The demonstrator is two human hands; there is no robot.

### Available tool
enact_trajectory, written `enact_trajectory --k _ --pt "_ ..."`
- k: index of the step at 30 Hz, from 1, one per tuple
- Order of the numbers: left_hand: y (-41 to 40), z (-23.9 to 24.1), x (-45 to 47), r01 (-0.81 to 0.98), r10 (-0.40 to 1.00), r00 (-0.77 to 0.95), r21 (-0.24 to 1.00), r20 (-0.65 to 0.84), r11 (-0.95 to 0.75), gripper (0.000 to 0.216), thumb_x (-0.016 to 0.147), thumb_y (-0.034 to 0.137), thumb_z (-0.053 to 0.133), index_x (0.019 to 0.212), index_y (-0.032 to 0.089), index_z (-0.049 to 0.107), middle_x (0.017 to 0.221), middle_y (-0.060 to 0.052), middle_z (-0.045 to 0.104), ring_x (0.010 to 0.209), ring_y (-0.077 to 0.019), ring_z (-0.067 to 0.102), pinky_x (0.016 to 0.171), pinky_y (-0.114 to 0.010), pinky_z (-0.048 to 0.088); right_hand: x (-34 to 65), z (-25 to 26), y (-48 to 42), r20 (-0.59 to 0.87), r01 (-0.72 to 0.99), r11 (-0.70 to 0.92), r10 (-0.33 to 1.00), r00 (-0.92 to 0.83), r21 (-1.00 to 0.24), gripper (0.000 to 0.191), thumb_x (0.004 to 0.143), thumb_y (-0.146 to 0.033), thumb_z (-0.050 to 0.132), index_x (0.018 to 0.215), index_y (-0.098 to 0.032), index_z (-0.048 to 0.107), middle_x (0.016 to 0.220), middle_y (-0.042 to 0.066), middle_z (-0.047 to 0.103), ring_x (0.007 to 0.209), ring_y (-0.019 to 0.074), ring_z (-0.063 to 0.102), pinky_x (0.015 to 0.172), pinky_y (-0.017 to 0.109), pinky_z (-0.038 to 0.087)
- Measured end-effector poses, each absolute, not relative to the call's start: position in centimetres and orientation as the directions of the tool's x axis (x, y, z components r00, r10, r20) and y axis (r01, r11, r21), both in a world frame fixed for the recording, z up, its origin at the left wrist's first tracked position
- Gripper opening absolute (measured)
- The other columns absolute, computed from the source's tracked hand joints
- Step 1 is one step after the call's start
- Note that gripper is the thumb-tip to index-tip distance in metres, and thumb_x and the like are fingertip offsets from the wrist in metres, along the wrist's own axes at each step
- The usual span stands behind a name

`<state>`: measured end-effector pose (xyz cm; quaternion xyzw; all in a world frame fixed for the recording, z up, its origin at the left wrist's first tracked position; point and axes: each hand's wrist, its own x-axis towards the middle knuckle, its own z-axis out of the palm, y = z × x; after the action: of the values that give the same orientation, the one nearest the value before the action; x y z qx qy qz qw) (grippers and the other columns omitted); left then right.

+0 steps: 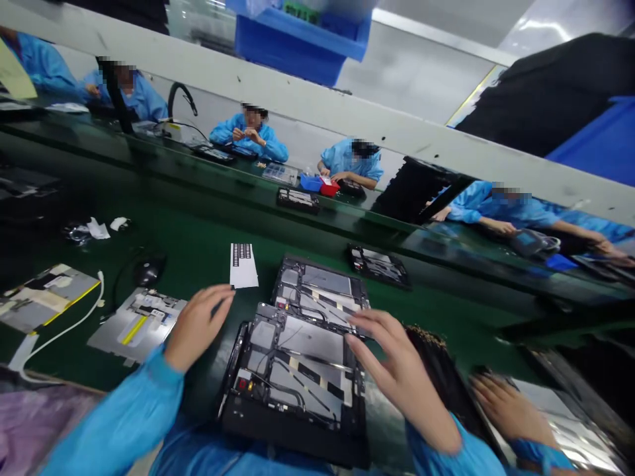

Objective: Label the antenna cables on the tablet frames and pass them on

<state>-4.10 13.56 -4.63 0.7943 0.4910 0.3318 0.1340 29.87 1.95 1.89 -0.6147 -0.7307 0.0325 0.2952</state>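
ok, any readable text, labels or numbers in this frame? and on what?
None can be read.
White sheet: a black striped block at its top, too blurred to tell if it is print.
Open tablet under the hands: red and yellow spots on the board, no legible marking.
Grey panel with a yellow strip: small labels, too small to read.

A dark green tabletop is running across the hall. A pale beam is crossing overhead, carrying a blue bin. Grey floor is reflecting ceiling light. Seated workers are lining the far side.
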Motion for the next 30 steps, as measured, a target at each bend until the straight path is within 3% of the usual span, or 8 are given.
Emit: enact_trajectory --k 3,7,10,14,19,22,25,30 --pt "20.4 -6.8 -2.5 0.684 0.861 0.307 0.535 0.406 -0.496 0.033 0.101 0.038 0.047 0.120 0.019 0.067 0.141 -0.012 0.059 0.130 -0.0266 0.056 0.112 -0.047 0.043 26.0 3.2 8.7 0.369 0.799 0.471 0.866 -0.338 -0.373 0.024 0.101 -0.031 0.053 0.116 -0.020 0.068 0.120 0.014 0.065 0.113 0.0279 0.062 0.097 0.046 0.054" --pt "24.2 -10.2 -1.8 0.679 0.852 0.348 0.522 0.392 -0.517 0.036 0.097 0.037 0.060 0.128 0.019 0.060 0.143 -0.012 0.054 0.131 -0.0284 0.053 0.109 -0.055 0.044 21.6 0.7 11.0 0.293 0.776 0.603 0.787 -0.542 -0.185 0.035 0.098 -0.030 0.056 0.130 -0.017 0.065 0.134 0.017 0.063 0.123 0.0336 0.059 0.103 0.056 0.052" --pt "24.0 -12.2 -2.5 0.689 0.856 0.357 0.513 0.375 -0.512 0.040 0.097 0.035 0.061 0.134 0.020 0.057 0.147 -0.012 0.050 0.133 -0.0301 0.050 0.111 -0.058 0.042 20.4 -0.9 8.9 0.257 0.811 0.573 0.807 -0.532 -0.122 0.048 0.097 -0.031 0.058 0.141 -0.014 0.056 0.151 0.018 0.049 0.138 0.0375 0.048 0.110 0.062 0.045" --pt "24.0 -13.5 -2.8 0.689 0.861 0.380 0.517 0.339 -0.508 0.044 0.097 0.033 0.061 0.138 0.020 0.053 0.151 -0.013 0.047 0.138 -0.0314 0.046 0.115 -0.061 0.035 20.3 0.2 9.0 0.183 0.807 0.575 0.815 -0.550 -0.132 0.035 0.098 -0.032 0.055 0.127 -0.016 0.068 0.155 0.017 0.046 0.141 0.0389 0.046 0.113 0.064 0.041" --pt "24.8 -13.9 -2.5 0.678 0.869 0.399 0.545 0.291 -0.494 0.043 0.098 0.034 0.059 0.137 0.019 0.053 0.142 -0.012 0.055 0.130 -0.0289 0.054 0.110 -0.057 0.041 17.8 1.6 17.4 -0.088 0.700 0.689 0.698 -0.710 -0.187 0.030 0.097 -0.028 0.060 0.122 -0.016 0.069 0.134 0.015 0.064 0.121 0.0303 0.062 0.103 0.046 0.052" --pt "25.0 -13.9 -2.7 0.701 0.894 0.358 0.555 0.270 -0.448 0.055 0.097 0.027 0.057 0.149 0.020 0.040 0.139 -0.013 0.057 0.130 -0.0300 0.053 0.109 -0.054 0.043 15.2 0.1 24.4 -0.219 0.725 0.664 0.691 -0.689 -0.183 0.019 0.093 -0.016 0.062 0.109 -0.014 0.071 0.116 0.011 0.071 0.102 0.0218 0.068 0.090 0.033 0.054" --pt "24.9 -13.9 -2.9 0.732 0.920 0.301 0.557 0.252 -0.392 0.076 0.091 0.024 0.060 0.158 0.018 0.024 0.134 -0.015 0.061 0.131 -0.0330 0.050 0.110 -0.052 0.041 13.1 -2.7 29.8 -0.266 0.725 0.668 0.678 -0.686 -0.168 0.011 0.093 -0.011 0.062 0.100 -0.012 0.071 0.107 0.009 0.072 0.098 0.0196 0.069 0.089 0.033 0.054" --pt "24.8 -14.1 -2.6 0.745 0.939 0.234 0.575 0.253 -0.340 0.095 0.086 0.030 0.065 0.161 0.018 0.008 0.136 -0.016 0.059 0.133 -0.0327 0.049 0.110 -0.049 0.040 12.2 -6.3 32.1 -0.325 0.696 0.703 0.631 -0.705 -0.146 0.017 0.098 -0.028 0.064 0.107 -0.014 0.067 0.113 0.006 0.069 0.102 0.0194 0.067 0.090 0.040 0.057"
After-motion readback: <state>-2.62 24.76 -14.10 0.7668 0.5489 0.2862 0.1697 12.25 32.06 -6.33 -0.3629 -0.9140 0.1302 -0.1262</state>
